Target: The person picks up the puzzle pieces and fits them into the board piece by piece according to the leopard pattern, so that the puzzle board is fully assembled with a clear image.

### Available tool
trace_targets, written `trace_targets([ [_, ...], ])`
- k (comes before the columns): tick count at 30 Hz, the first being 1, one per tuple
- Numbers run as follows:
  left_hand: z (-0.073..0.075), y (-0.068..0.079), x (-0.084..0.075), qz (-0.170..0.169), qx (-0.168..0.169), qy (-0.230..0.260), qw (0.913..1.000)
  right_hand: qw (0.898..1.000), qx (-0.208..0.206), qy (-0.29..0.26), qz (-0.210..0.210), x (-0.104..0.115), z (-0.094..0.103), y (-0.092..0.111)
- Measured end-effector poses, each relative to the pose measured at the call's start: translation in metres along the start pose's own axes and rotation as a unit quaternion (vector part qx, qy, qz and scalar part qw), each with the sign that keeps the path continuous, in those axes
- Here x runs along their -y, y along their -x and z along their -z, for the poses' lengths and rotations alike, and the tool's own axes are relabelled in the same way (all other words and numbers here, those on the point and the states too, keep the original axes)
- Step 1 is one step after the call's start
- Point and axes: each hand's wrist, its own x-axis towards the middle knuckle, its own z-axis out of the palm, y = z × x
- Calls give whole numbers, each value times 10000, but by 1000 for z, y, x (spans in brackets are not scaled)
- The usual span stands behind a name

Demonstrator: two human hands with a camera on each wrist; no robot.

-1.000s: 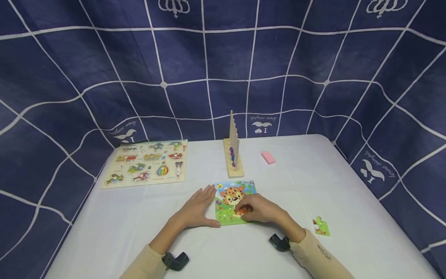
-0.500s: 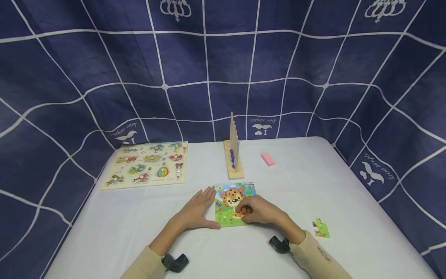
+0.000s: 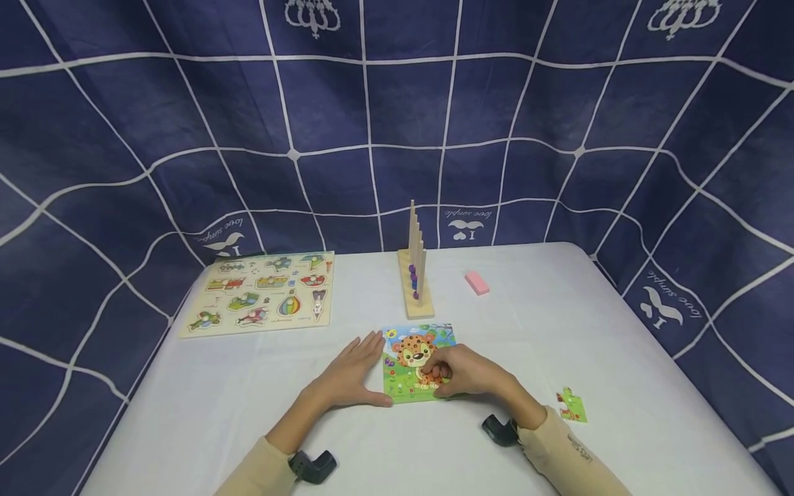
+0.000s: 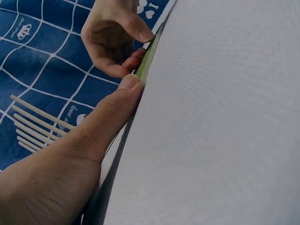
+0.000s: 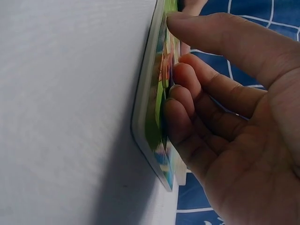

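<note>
A square jigsaw puzzle (image 3: pixel 403 389) with a cartoon leopard on green grass lies flat on the white table in front of me. My left hand (image 3: pixel 352 375) rests beside it, fingers straight along its left edge and thumb at the lower left corner. Over the puzzle's lower right part, my right hand (image 3: pixel 468 372) curls its fingers and thumb about a puzzle piece (image 5: pixel 165 70) in the leopard's body area. In the right wrist view the fingertips are right at the picture surface, with thumb and fingers apart. The right hand hides part of the lower right corner.
A loose green puzzle piece (image 3: pixel 572 405) lies to the right. Behind the puzzle stands a wooden peg stand (image 3: pixel 420 310) with several purple and blue beads. A pink block (image 3: pixel 477 282) sits right of it, and a vehicle peg board (image 3: pixel 217 324) lies at the back left.
My right hand has shifted slightly right, its thumb and fingers a little lifted, showing more of the leopard's body and feet. The left hand stays in place.
</note>
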Motion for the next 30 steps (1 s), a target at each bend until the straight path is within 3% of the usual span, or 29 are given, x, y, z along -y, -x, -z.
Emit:
trace_targets([
  [6,0,1,-1,7,3,-6,10000,9999,38,3,-133,1,0,0],
  [20,0,0,0,46,48,97,9999,9997,-144,-147,112,-1,8,10],
  [30,0,0,0,68,26,104,9999,9982,-439,56,-396,-9,21,34],
])
